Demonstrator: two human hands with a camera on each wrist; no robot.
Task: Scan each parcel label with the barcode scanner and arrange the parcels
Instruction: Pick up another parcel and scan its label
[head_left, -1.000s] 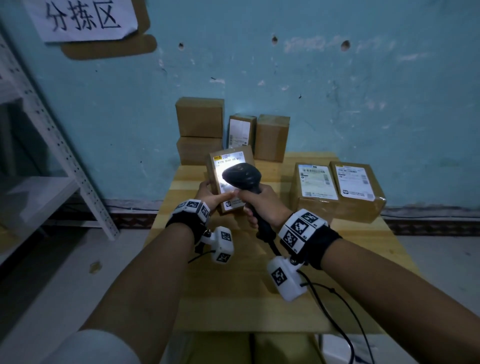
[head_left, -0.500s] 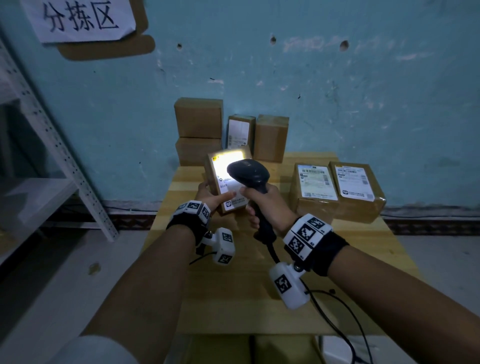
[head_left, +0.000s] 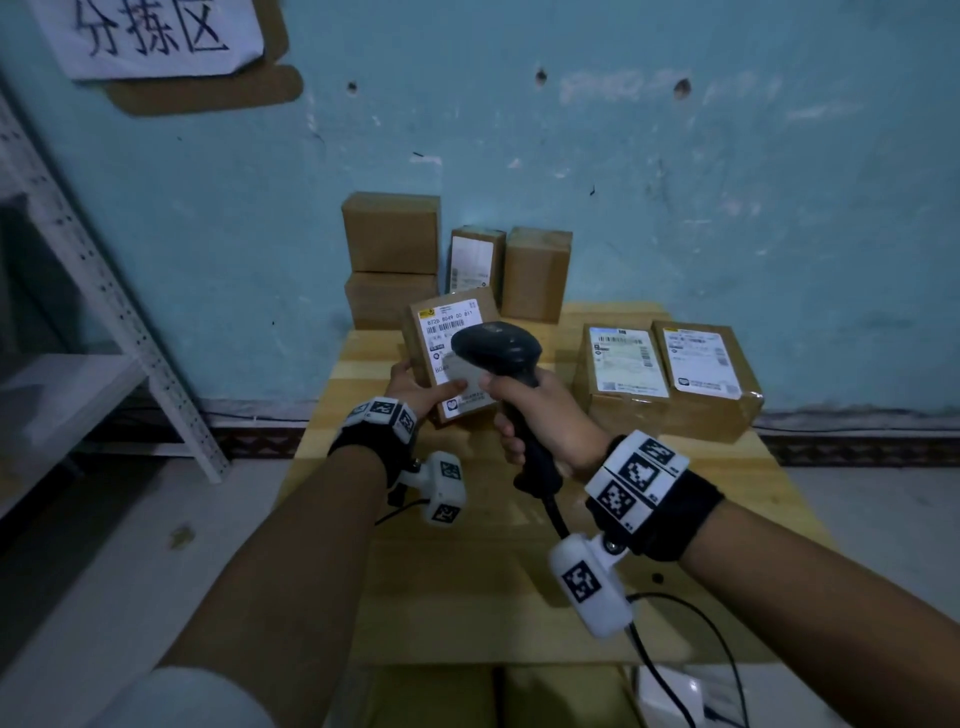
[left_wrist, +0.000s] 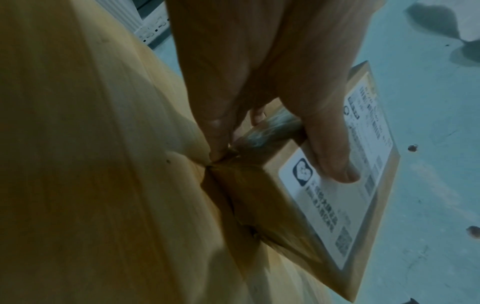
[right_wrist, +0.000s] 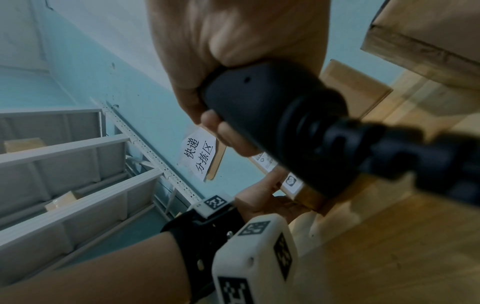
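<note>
My left hand (head_left: 423, 387) grips a small brown parcel (head_left: 447, 317) tilted up on the wooden table (head_left: 467, 597), thumb (left_wrist: 330, 156) pressed on its white label (left_wrist: 337, 216) and other fingers behind it. My right hand (head_left: 540, 415) is curled round the handle of a black barcode scanner (head_left: 496, 348), whose head points at that label from close range. In the right wrist view the scanner handle (right_wrist: 272, 115) fills the centre, with the parcel (right_wrist: 293, 185) and left hand (right_wrist: 262, 203) beyond. No bright light falls on the label.
Two labelled parcels (head_left: 626, 371) (head_left: 704, 374) lie side by side at the right. Several boxes (head_left: 392, 234) (head_left: 475, 260) (head_left: 535, 273) stand against the blue wall at the back. A white metal shelf rack (head_left: 104, 312) stands at the left. The scanner cable (head_left: 670, 675) trails off the near edge.
The bright scan light on the held parcel's label has gone out. The scanner and right hand shifted slightly right; the parcel stays held in the left hand.
</note>
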